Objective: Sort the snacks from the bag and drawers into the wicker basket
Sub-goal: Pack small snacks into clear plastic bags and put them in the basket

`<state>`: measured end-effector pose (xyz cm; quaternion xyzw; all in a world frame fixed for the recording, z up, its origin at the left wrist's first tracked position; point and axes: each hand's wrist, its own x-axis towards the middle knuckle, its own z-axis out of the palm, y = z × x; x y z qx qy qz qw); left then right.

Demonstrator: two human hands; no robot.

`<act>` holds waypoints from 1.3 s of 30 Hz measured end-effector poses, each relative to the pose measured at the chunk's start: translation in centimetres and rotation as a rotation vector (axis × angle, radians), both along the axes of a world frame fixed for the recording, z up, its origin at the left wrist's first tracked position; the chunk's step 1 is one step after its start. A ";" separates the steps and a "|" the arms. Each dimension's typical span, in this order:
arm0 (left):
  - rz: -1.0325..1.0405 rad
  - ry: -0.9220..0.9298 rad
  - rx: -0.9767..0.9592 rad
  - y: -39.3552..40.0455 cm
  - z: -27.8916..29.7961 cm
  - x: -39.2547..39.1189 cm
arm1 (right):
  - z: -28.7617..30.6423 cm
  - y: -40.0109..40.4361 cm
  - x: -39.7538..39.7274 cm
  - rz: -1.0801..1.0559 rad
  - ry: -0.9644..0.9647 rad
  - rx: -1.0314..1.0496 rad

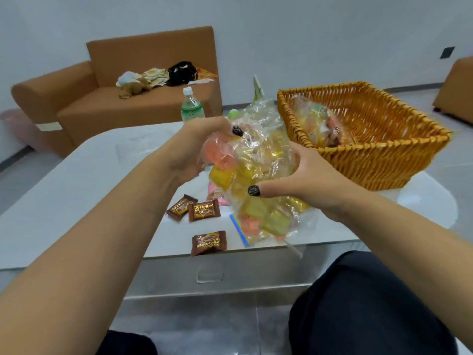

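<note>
Both hands grip a clear plastic bag of yellow and orange snacks (258, 170) above the table (89, 190), the left hand (197, 147) curled around its upper left side and the right hand (307, 180) clasping its right side, with the wicker basket (378, 155) just beyond the right hand and three brown chocolate packets (204, 210) lying below the left hand

Head view, looking forward-down, close over table (76, 201).
</note>
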<state>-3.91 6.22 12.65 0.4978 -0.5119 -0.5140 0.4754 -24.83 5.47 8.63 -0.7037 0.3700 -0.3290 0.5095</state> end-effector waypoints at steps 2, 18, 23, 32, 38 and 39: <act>-0.033 -0.077 0.016 -0.6 0.2 -0.4 | -0.7 0.5 0.1 -0.050 -0.042 0.002; 0.038 0.077 0.013 -8.9 2.9 -6.9 | 1.1 -3.3 -6.3 -0.493 -0.261 -0.089; 0.223 -0.069 0.069 -12.5 -1.0 -10.5 | 3.4 -7.2 -9.5 -0.675 -0.257 -0.209; 0.234 -0.581 -0.261 -15.0 -8.6 -16.9 | 3.2 -18.2 -12.8 -0.764 0.689 -0.588; 0.201 -0.683 -0.210 -15.5 -9.0 -16.2 | -0.1 -23.0 -12.8 -0.800 0.970 -0.405; 0.200 -0.699 -0.202 -15.6 -8.9 -16.2 | -0.5 -23.4 -12.5 -0.799 1.004 -0.384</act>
